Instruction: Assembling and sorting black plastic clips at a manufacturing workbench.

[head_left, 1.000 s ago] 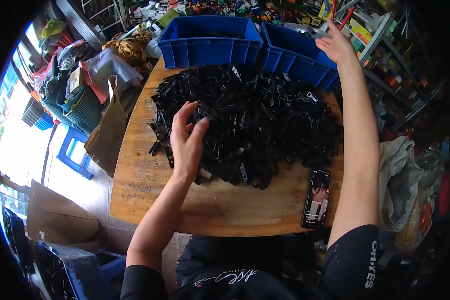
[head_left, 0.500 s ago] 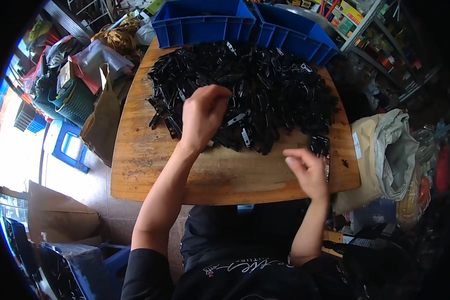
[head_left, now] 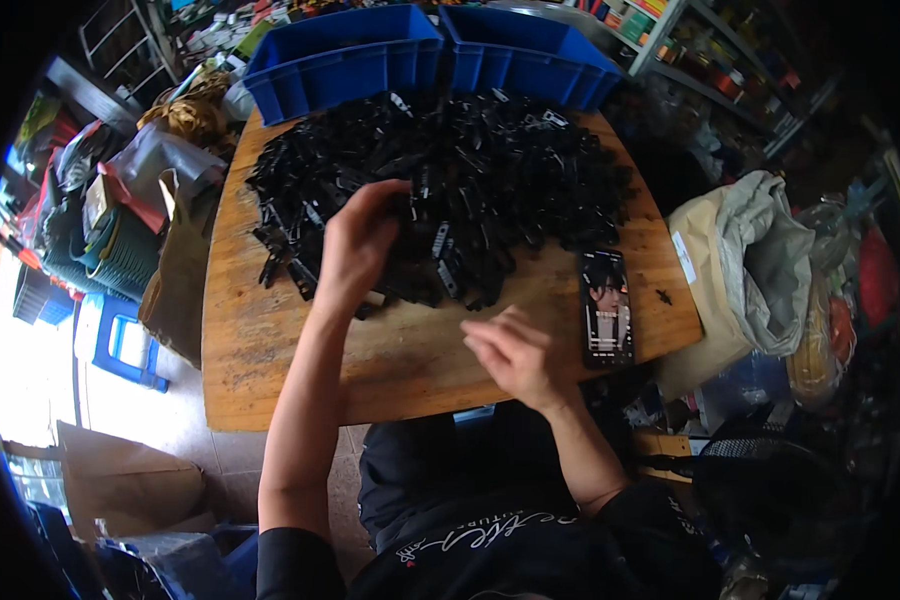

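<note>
Wooden tabletop point(head_left: 270, 370) under me, heap of small black plastic parts point(head_left: 470, 190), my left hand point(head_left: 355, 245) pinching some, right hand point(head_left: 515, 355) loosely spread above bare wood, two blue plastic bins point(head_left: 345, 60) behind, contents hidden.

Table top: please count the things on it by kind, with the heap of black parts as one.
Blue bins: 2
Heap of black parts: 1
Phone: 1
Lone small black piece: 1
Total: 5

A wooden worktop point(head_left: 270, 370) stands on a pale tiled floor point(head_left: 140, 415). Cluttered shelves point(head_left: 710, 60) line the right side; bright daylight point(head_left: 20, 350) floods in at left, beside cardboard boxes point(head_left: 120, 480).
</note>
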Motion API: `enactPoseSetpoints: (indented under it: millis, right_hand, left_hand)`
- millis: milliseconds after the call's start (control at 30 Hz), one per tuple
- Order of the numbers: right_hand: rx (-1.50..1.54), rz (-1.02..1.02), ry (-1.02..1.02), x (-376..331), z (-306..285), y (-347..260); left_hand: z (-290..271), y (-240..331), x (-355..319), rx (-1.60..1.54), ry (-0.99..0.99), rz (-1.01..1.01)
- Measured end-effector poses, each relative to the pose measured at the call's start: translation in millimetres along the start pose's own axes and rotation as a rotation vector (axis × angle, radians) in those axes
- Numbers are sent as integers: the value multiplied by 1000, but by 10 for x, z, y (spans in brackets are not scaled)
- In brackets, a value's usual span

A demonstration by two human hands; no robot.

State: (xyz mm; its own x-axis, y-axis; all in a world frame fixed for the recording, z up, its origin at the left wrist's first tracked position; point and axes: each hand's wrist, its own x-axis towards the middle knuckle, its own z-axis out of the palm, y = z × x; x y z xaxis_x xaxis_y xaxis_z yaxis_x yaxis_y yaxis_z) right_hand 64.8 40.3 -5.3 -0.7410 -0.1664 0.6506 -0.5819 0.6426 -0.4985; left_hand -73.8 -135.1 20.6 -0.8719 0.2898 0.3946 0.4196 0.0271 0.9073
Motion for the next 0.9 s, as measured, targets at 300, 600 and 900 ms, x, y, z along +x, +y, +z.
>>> enactPoseSetpoints:
  millis: [300,600,900]
  right_hand:
    - [-327,552,272,4,-1467,1411]
    - [-295,760,-135,94,-1527,1833]
    - [-352,664,89,176,-1640,2084]
  left_hand:
    - [114,96,-20,-911,-136,-281]
    - [276,51,-115,-963,-208,-382]
    - [329,115,-161,-925,-167,-367]
